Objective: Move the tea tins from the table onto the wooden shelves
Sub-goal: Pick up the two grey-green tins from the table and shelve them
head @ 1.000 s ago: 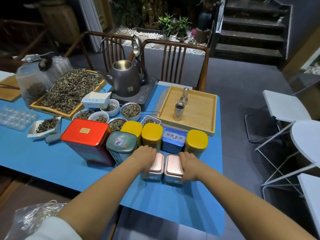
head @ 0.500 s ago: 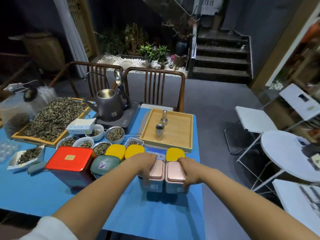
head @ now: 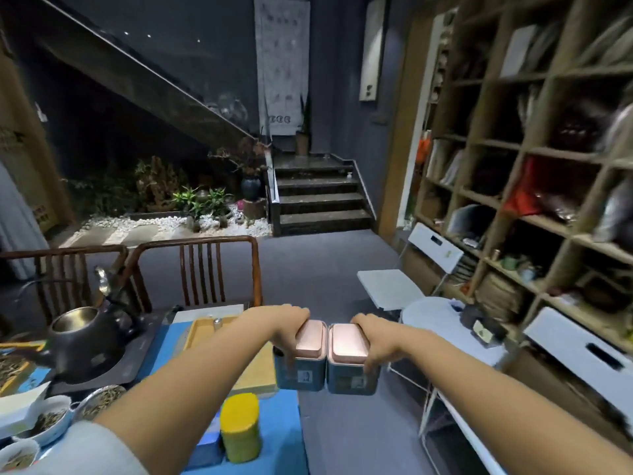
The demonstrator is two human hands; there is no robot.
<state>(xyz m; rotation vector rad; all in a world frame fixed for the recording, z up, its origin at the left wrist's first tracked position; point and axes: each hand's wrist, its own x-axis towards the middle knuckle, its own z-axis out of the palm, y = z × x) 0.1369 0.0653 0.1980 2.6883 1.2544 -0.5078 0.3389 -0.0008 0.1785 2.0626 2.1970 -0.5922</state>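
Wooden shelves (head: 534, 186) stand right. Your left hand (head: 291, 332) and right hand (head: 371, 341) each grip a pink-lidded tin, left tin (head: 303, 358), right tin (head: 351, 363), pressed together mid-air beyond the desk (head: 277, 426) edge so they carry as one.

L hand (head: 287, 332) gripped the left pink-lidded tin (head: 301, 358), fingers curled over its far and left side; R hand (head: 374, 341) gripped the right pink-lidded tin (head: 350, 363) the same way. Both tins upright, side by side, touching, held in the air past the right edge of the blue table (head: 284, 437), w/ grey floor beneath. On the table: yellow-lidded tin (head: 239, 427) near the front edge, wooden tray (head: 255, 371) behind it, dark kettle (head: 85, 341) w/ lid open at left, bowls of tea leaves (head: 48, 418) bottom left. Wooden shelves (head: 527, 156) stood at right, compartments holding blurred items. White folding chair (head: 404, 282) sat between table and shelves.
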